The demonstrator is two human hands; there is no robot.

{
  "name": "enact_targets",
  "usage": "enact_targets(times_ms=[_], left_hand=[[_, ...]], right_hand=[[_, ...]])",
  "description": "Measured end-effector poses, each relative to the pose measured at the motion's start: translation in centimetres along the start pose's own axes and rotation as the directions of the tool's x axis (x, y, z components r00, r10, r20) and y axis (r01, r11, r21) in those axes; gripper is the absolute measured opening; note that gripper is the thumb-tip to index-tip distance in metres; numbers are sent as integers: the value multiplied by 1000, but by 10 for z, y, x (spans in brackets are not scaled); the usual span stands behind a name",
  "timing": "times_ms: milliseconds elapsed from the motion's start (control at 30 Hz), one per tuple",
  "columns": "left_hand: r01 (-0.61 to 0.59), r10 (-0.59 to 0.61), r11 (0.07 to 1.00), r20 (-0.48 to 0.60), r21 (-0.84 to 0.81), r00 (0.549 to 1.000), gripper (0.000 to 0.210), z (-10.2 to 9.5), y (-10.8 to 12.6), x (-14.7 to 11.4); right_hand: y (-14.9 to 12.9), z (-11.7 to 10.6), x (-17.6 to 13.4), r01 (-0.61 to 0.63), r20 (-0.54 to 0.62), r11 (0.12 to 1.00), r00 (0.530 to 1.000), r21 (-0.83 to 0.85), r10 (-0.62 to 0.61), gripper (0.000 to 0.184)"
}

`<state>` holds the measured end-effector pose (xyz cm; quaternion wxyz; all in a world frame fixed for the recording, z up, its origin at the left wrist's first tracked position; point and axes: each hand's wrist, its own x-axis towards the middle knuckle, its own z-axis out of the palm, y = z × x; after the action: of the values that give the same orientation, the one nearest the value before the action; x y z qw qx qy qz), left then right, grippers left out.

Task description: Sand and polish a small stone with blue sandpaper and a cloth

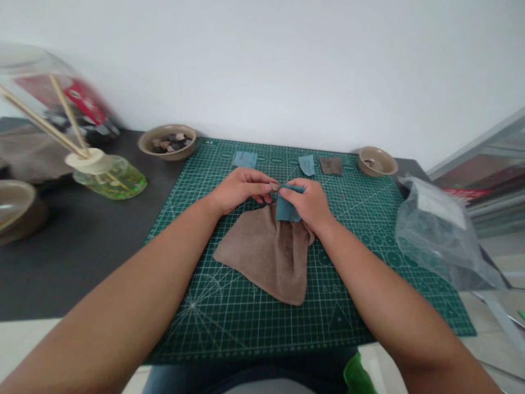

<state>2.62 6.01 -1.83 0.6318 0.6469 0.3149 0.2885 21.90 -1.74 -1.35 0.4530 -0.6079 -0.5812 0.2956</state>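
Over the middle of the green cutting mat, my left hand (pixel 249 189) pinches a small brownish stone (pixel 274 187) between thumb and fingers. My right hand (pixel 308 201) meets it from the right, its fingers closed on a blue piece of sandpaper (pixel 287 209) pressed against the stone. One end of the sandpaper hangs down in front of a brown cloth (pixel 256 243). That cloth spreads below both hands on the mat, its top partly hidden by them. Whether my fingers also grip the cloth I cannot make out.
Two blue sandpaper pieces (pixel 245 159) and a brown one (pixel 331 166) lie behind my hands on the cutting mat (pixel 229 317). A bowl of pebbles (pixel 150 145) and a reed diffuser (pixel 117 178) stand left. At right are a small bowl (pixel 375 169) and a clear plastic bag (pixel 430 235).
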Motion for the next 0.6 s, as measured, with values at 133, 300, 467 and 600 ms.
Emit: enact_targets(times_ms=[133,300,467,600], left_hand=[[6,-7,1000,29,15,1000,36,-1,1,0],[0,-2,999,45,44,999,36,0,1,0],[-33,34,997,-7,73,999,35,4,1,0],[-58,62,995,-47,77,997,35,5,0,1]], right_hand=[[-2,-1,0,5,13,1000,1000,-19,-5,11],[-3,-1,-1,35,29,998,999,-42,-33,8],[-4,-2,-1,55,17,996,998,-66,-54,8],[-3,-2,0,58,6,995,998,-75,-58,8]])
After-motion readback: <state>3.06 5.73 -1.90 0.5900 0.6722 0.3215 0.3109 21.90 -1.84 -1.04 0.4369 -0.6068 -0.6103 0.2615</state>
